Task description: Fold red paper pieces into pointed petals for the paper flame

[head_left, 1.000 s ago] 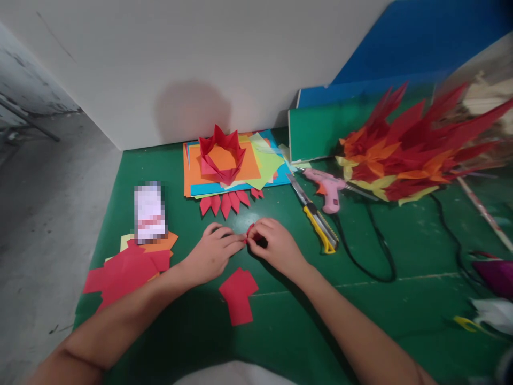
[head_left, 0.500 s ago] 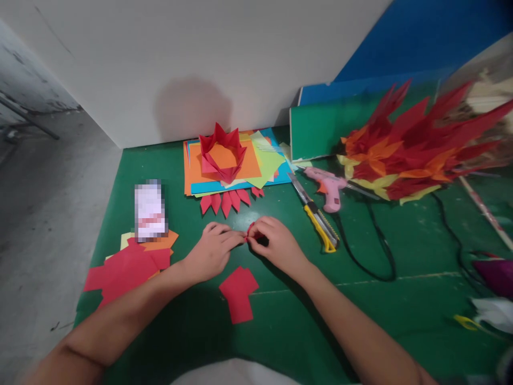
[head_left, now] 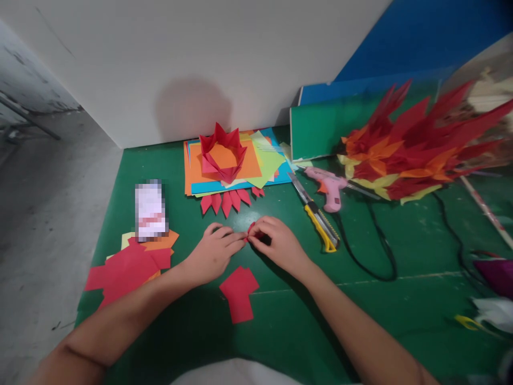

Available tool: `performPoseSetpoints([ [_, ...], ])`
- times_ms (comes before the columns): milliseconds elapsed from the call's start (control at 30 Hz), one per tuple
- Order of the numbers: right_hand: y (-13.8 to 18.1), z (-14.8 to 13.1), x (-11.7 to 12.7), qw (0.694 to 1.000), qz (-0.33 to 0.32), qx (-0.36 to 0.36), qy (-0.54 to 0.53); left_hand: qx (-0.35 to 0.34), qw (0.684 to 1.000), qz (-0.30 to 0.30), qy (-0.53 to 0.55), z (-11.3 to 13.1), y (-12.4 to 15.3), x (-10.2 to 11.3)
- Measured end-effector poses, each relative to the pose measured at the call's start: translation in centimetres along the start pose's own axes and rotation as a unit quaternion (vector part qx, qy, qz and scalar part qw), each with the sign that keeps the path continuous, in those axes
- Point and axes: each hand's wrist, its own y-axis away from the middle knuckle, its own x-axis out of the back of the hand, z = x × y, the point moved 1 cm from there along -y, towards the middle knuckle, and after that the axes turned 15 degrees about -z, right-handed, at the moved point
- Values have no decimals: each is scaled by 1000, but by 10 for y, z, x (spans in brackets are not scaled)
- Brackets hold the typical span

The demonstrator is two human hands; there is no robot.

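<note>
My right hand pinches a small folded piece of red paper between thumb and fingertips, just above the green table. From the other side my left hand meets it, its fingertips closed at the paper's left edge. Both hands cover most of this piece. Nearer to me lie several loose red paper pieces, overlapping. Beyond my hands is a row of pointed red paper petals, partly under a stack of coloured paper. A ring of folded red paper stands on that stack.
A yellow utility knife and a pink glue gun with a black cord lie to the right. Behind them is a large red and orange paper flame shape. At left, a phone rests partly on red and orange paper.
Almost nothing differs. My fingertips shift very slightly at the small red paper, while everything else on the table stays in place.
</note>
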Motion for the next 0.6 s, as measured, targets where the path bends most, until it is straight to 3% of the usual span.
performPoseSetpoints([
  [600, -2, 0, -3, 1000, -5, -25, 3, 10, 1000, 0, 3, 3, 0, 2],
])
